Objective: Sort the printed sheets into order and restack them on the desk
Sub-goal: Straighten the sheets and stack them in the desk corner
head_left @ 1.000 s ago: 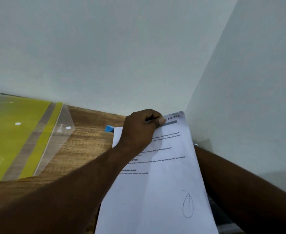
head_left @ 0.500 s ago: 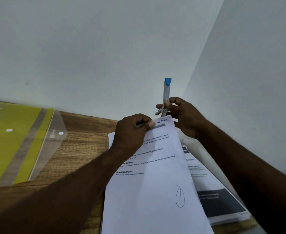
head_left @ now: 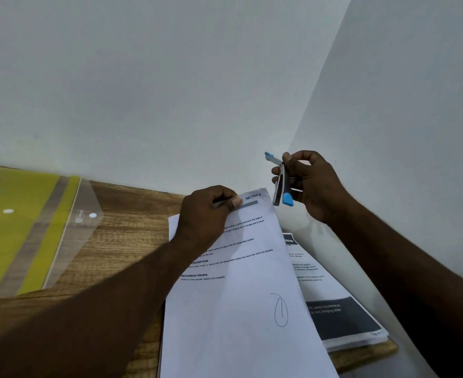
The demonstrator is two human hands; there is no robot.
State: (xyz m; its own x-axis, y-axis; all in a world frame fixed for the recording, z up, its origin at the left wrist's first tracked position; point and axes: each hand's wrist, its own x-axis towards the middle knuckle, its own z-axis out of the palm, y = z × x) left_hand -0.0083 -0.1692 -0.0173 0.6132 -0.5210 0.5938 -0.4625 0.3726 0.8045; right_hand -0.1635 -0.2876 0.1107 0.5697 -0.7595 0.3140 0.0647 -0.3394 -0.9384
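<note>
A printed sheet (head_left: pixel 241 296) headed "SECTION 6", with a pen-drawn oval near its bottom, is tilted up from the wooden desk (head_left: pixel 121 241). My left hand (head_left: pixel 205 214) pinches its top edge with thumb and fingers. My right hand (head_left: pixel 309 186) is raised just right of the sheet's top corner and grips a small grey stapler (head_left: pixel 281 186) with blue tips, its jaws spread. A stack of other printed sheets (head_left: pixel 342 317), the top one bearing a dark block, lies flat on the desk at the right, partly hidden by the held sheet.
A clear and yellow plastic folder (head_left: pixel 33 236) with white snap buttons lies on the desk at the left. Pale walls meet in a corner right behind the desk, close to my right hand. The desk's front right corner (head_left: pixel 388 347) shows under the stack.
My right hand came up from behind the sheet holding the stapler, then turned it from upright to angled downward beside the sheet's top corner. My left hand kept its pinch.
</note>
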